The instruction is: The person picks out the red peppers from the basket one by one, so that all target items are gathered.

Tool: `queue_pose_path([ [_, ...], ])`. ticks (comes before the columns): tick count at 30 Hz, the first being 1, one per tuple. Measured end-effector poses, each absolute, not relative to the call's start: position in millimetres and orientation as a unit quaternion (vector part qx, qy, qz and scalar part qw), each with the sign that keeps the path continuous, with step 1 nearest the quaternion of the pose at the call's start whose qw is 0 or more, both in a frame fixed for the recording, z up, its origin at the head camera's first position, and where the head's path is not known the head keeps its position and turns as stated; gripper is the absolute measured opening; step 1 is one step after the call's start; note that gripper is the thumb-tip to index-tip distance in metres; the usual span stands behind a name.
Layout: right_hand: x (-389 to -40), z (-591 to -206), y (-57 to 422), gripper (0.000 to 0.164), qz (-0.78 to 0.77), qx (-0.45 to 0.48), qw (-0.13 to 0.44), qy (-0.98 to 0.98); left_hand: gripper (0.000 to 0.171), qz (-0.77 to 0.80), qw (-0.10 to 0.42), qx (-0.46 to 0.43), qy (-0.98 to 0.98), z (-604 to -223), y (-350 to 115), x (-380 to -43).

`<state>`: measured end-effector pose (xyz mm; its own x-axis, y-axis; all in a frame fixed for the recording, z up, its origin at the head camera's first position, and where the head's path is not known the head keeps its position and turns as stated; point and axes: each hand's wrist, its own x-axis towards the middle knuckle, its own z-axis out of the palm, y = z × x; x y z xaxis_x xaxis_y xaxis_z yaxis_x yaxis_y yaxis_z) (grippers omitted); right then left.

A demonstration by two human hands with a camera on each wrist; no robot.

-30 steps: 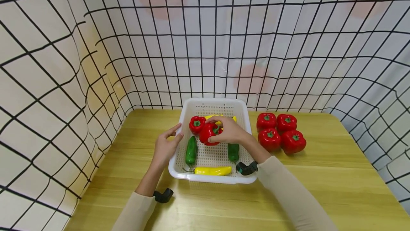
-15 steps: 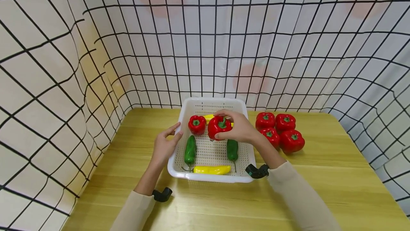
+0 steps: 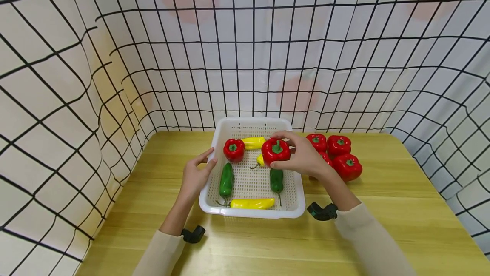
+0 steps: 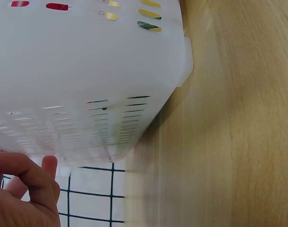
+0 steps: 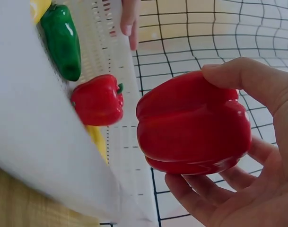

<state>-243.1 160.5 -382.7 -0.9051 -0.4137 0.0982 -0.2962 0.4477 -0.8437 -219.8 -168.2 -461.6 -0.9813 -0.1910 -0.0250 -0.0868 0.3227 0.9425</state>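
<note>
My right hand [image 3: 306, 157] pinches a red bell pepper [image 3: 273, 152] between thumb and fingers, up over the right side of a white plastic basket [image 3: 252, 213]. In the right wrist view that bell pepper [image 5: 193, 125] hangs beside the basket wall, thumb on one side and fingers on the other. My left hand [image 3: 196, 176] grips the basket's left rim. Inside lie another red bell pepper [image 3: 234, 150], a long green pepper [image 3: 226, 181] at left, another green pepper [image 3: 276, 180] at right, and yellow peppers [image 3: 252, 203] at front and back. The held pepper partly hides one yellow pepper [image 3: 260, 160].
Several red bell peppers [image 3: 347, 167] stand grouped on the wooden table [image 3: 394, 208] to the basket's right, partly behind my right hand. A black wire grid [image 3: 256, 69] with white sheeting behind it encloses the back and sides.
My right hand has carried the red bell pepper rightward from beside the other one, across the basket to its right side. Yellow peppers behind it have come into view. The left hand stays at the rim.
</note>
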Motion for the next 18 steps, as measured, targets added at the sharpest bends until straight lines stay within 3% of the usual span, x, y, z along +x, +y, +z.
queue_pose_path([
  [18,-217.8,-389.6,220.8,0.081,-0.441,-0.166,-0.008,0.882,0.043,-0.586,0.035,0.087,-0.805,-462.6,-169.1,-221.0],
])
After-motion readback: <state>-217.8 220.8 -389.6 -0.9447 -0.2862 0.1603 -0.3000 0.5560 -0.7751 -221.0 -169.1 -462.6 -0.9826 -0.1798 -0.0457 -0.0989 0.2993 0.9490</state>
